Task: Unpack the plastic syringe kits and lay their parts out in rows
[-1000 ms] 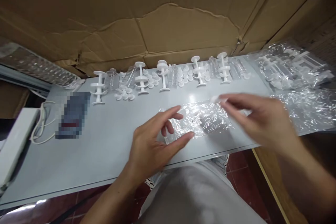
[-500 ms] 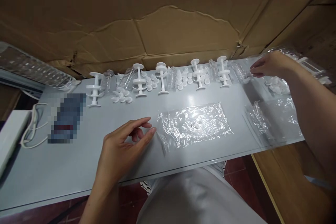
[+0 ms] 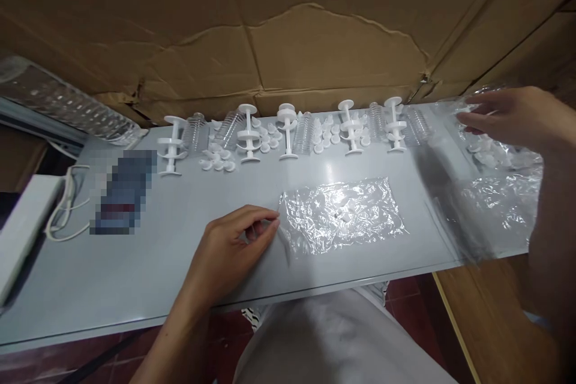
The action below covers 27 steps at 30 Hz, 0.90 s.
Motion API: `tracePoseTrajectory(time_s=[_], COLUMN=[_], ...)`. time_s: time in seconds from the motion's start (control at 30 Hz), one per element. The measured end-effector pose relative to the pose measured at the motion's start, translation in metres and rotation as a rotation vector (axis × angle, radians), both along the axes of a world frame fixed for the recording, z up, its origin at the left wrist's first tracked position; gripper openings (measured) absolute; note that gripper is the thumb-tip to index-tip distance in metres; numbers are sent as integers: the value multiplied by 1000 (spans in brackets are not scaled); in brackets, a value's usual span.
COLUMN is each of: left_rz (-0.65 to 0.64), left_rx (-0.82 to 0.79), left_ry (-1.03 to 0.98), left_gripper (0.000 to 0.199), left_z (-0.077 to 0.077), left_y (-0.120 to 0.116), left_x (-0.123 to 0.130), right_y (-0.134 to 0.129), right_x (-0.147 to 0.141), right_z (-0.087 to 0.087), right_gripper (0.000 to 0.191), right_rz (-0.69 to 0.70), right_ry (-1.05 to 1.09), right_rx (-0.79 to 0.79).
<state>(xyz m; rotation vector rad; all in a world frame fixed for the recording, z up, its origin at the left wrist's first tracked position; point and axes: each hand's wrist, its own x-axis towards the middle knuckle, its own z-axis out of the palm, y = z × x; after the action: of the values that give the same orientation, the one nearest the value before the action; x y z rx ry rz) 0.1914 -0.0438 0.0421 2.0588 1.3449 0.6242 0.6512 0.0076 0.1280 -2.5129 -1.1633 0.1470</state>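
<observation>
My left hand [image 3: 240,246] has thumb and forefinger closed on the left edge of a flat, crinkled clear plastic bag [image 3: 346,216]. My right hand [image 3: 508,114] reaches over the far right of the table, fingers stretched out and apart. Below it lie loose clear bags, one with small white pieces [image 3: 488,153] in it; whether the fingertips touch them I cannot tell. Along the back stand white plastic plunger-like parts [image 3: 248,135], clear ribbed cylinders [image 3: 306,132] and groups of small white nozzle-like caps [image 3: 218,159].
A tall cardboard box [image 3: 333,60] walls the table's back edge. On the left are a blurred-out dark object [image 3: 123,192], a white cable [image 3: 54,225], a white box [image 3: 27,222] and a long clear wrapped pack [image 3: 67,105]. Another clear bag [image 3: 499,210] lies at front right.
My left thumb and forefinger have closed on the bag's edge. My right hand has moved further right, over the bags. The whole view has shifted slightly.
</observation>
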Motion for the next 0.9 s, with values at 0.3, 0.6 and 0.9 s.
tracePoseTrajectory(time_s=[0.3,0.6,0.9], left_rz=[39,-353,-359], left_rx=[54,272,286], left_ry=[78,201,146], left_gripper=[11,20,20], left_z=[4,-1,-23], left_y=[-2,-10,3], left_x=[2,11,16], right_y=[-116,-116,-122], right_x=[-156,-164,-169], right_z=[-97,-135,-149], right_gripper=[28,30,40], right_rz=[863,868,840], right_ry=[-51,-15,17], right_rx=[357,376,394])
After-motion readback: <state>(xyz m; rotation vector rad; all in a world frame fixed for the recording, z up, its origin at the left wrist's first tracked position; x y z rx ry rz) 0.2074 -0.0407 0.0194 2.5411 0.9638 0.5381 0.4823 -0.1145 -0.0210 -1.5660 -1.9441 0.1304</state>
